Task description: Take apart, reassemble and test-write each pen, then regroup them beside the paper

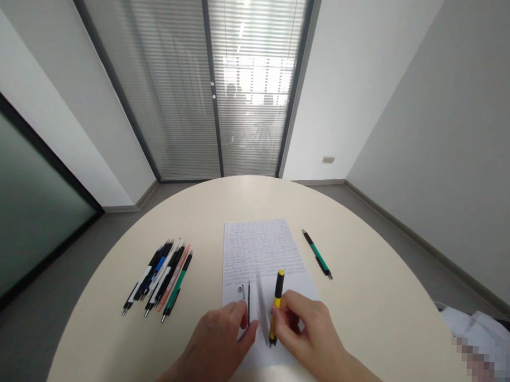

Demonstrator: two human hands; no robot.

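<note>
My right hand point(306, 324) pinches a yellow and black pen point(279, 284) between thumb and fingers. The pen stands nearly upright over the lower part of a sheet of paper point(266, 356). My left hand point(218, 337) is low over the same sheet, its thumb and index finger closed about the lower end of a thin dark pen refill point(248, 296). Just left of the refill lie small pen parts point(241, 291), too small to make out fully. Handwritten lines cover the upper part of the sheet.
A group of several pens point(162, 277) in black, white, blue, pink and green lies on the left of the round table point(255, 196). A green and black pen point(317, 254) lies right of the paper. At the lower right edge, part of a person in white point(476, 327) shows.
</note>
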